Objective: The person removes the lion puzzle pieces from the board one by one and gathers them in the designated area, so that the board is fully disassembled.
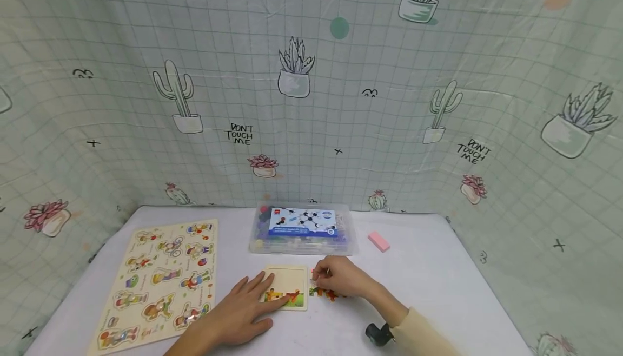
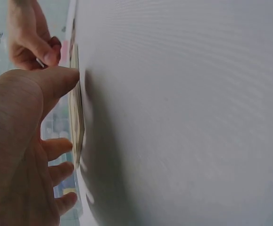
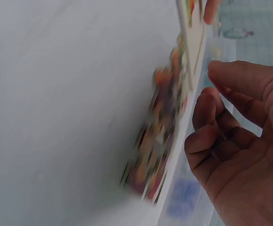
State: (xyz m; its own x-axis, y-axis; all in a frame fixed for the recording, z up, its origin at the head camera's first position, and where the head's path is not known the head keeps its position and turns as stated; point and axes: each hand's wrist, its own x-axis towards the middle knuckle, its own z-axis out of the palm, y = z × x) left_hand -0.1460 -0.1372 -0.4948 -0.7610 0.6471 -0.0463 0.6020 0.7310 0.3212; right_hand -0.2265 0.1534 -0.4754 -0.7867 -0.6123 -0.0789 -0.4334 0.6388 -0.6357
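My left hand [image 1: 243, 308] lies with spread fingers over the lower left of a small wooden puzzle tray [image 1: 288, 275], thumb apart from it. Colourful pieces fill part of the tray's bottom. Just right of the tray, my right hand [image 1: 343, 277] is bent over a cluster of loose jigsaw pieces [image 1: 331, 294]. These pieces [image 3: 153, 136] look blurred in the right wrist view, below the curled fingers [image 3: 204, 110]. Thumb and forefinger come close together; a thin sliver shows there in the left wrist view, but I cannot tell whether it is a held piece.
A clear plastic box [image 1: 302, 242] with a molecular-model label stands behind the tray. A pink block [image 1: 378, 241] lies right of that box. At the left is a large wooden picture board [image 1: 158, 285]. A small black object [image 1: 377, 335] sits beside the right sleeve [image 1: 423, 334].
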